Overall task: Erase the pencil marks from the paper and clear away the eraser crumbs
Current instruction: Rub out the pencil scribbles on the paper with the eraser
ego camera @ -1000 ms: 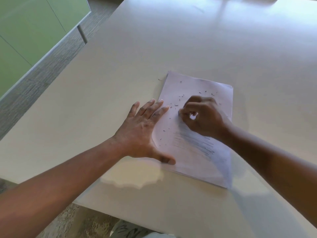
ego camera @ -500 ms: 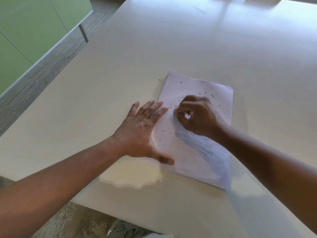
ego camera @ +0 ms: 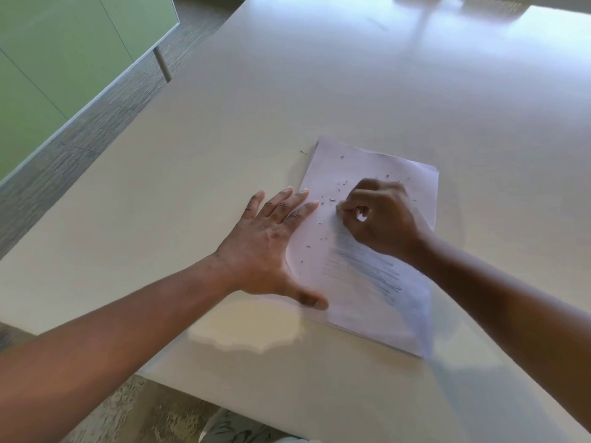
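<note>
Right now right hand [ego camera: 380, 219] is curled, probably pinching a white eraser [ego camera: 362, 217], mid-sheet on paper [ego camera: 361, 302]; left hand [ego camera: 271, 247] flat on its left edge. Crumbs [ego camera: 332, 199] scattered; table [ego camera: 319, 91] open beyond.

A white sheet of paper [ego camera: 367, 251] lies flat and askew, grey pencil marks [ego camera: 364, 270] hatched across its near half just below the curled right-hand fingers [ego camera: 355, 203], dark eraser crumbs [ego camera: 332, 199] strewn beside both hands' fingers.
</note>
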The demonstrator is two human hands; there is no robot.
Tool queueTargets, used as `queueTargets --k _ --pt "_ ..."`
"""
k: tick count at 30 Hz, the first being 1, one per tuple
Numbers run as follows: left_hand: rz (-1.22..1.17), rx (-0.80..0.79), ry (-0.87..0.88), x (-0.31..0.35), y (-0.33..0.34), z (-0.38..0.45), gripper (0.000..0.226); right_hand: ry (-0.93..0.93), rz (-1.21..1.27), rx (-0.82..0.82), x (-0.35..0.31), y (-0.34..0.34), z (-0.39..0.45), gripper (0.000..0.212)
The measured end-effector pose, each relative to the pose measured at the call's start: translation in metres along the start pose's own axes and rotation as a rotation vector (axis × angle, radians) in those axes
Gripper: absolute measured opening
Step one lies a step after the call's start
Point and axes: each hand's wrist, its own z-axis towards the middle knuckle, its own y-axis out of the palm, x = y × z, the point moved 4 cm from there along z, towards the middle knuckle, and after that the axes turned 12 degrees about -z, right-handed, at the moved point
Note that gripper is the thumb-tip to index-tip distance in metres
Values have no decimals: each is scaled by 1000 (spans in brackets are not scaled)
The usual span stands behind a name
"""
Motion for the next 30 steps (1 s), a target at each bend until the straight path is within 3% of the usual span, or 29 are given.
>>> queueTargets --k 2,7,13,19,25,30 --pt "1 1 0 0 0 0 156 -24 19 -9 -8 1 -6 11" --pt "2 4 -2 0 2 0 156 -210 123 -204 -43 0 -29 9" --pt "2 -3 -6 0 0 0 157 -17 18 13 -3 1 6 10" --pt "-15 -5 -9 0 1 0 154 -199 184 -176 -50 7 -27 9" --pt "-4 -8 -5 0 1 0 156 -11 65 33 -10 6 8 10" --pt "-2 -10 -7 0 1 0 154 -145 172 -102 -50 13 -24 10"
